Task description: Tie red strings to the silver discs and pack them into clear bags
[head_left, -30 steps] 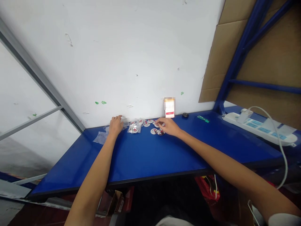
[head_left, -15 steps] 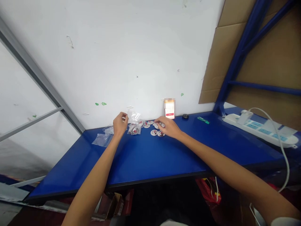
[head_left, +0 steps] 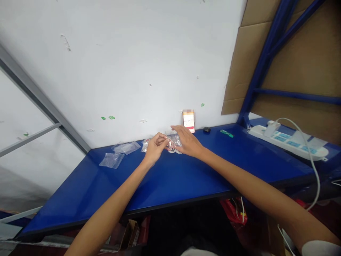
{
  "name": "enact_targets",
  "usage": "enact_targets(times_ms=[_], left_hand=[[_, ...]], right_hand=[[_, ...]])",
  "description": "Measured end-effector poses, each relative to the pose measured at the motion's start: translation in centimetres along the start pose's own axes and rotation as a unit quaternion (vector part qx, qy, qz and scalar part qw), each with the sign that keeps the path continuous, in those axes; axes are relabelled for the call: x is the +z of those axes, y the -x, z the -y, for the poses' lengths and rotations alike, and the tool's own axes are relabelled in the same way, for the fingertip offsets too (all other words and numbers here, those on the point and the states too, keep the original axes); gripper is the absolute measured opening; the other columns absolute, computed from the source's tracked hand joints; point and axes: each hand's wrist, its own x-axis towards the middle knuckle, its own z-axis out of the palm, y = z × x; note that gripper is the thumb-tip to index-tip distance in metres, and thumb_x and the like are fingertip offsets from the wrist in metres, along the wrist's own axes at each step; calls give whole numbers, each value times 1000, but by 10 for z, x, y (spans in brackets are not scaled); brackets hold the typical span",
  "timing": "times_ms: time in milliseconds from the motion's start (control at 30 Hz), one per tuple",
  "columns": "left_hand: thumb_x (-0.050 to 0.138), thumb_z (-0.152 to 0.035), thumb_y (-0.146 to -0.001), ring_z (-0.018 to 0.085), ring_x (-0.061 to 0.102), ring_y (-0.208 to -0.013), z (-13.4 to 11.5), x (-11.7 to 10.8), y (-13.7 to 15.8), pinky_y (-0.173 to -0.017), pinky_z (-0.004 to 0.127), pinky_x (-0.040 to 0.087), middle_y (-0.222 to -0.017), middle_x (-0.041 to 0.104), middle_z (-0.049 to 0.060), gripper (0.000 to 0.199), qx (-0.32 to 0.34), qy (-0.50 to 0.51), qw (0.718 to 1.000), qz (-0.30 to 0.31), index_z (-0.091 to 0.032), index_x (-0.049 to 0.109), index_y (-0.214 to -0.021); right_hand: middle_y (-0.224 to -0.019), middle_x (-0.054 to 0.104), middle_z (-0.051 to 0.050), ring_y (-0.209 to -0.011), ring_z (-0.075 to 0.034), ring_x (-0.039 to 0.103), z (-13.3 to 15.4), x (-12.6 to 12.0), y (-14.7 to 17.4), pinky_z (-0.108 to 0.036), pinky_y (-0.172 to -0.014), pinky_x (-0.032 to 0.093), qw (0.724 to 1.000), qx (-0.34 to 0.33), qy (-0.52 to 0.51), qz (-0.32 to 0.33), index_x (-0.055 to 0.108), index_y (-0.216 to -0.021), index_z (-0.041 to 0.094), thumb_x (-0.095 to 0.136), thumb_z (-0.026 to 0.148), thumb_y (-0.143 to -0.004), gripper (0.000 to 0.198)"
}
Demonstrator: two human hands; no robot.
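Note:
Both hands meet over a small pile near the wall side of the blue table (head_left: 149, 188). My left hand (head_left: 156, 147) is closed, its thumb and fingertips pinching a small clear plastic bag (head_left: 176, 138). A shiny round badge (head_left: 171, 144) shows at the bag, between the left fingertips and the right thumb. My right hand (head_left: 189, 143) curls around the bag from the right, its thumb at the badge; its exact grip is partly hidden. Other round badges under the hands are mostly covered. Left of my left hand lies a bagged badge (head_left: 145, 145).
Flat empty plastic bags (head_left: 112, 160) lie at the left. A lit phone (head_left: 189, 121) leans on the wall behind my right hand. To the right are a small black object (head_left: 206, 129), a green item (head_left: 226, 133) and a white power strip (head_left: 286, 142) with a cable.
My left hand has moved right with the plastic bag and now meets my right hand. The right hand has lifted from the loose badges to the bag. The view has shifted slightly.

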Motion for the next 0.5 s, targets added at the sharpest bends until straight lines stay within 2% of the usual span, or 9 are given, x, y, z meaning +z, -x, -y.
enact_targets(times_ms=[100, 267, 500], left_hand=[[80, -49, -85, 19, 73, -77, 8, 1, 2, -72, 36, 66, -87, 74, 3, 37, -26, 10, 1000, 3, -21, 58, -96], [81, -40, -83, 17, 73, -68, 18, 3, 4, -69, 35, 66, -79, 73, 1, 31, -46, 20, 999, 7, -20, 60, -94], [79, -34, -80, 16, 69, -57, 21, 1, 2, -55, 28, 58, -72, 73, 2, 28, -97, -17, 994, -38, -20, 57, -89]], right_hand=[[-134, 58, -18, -124, -39, 56, -4, -2, 3, -58, -106, 49, 999, 17, -15, 49, 30, -163, 21, 70, 35, -94, 81], [-126, 60, -18, -116, -39, 56, -8, 3, 7, -57, -103, 46, 995, 15, 13, 93, 37, -159, 17, 77, 44, -87, 87], [-126, 56, -17, -116, -39, 55, -7, -1, 6, -52, -99, 47, 997, 21, 17, 77, 40, -155, 18, 80, 41, -82, 86]])
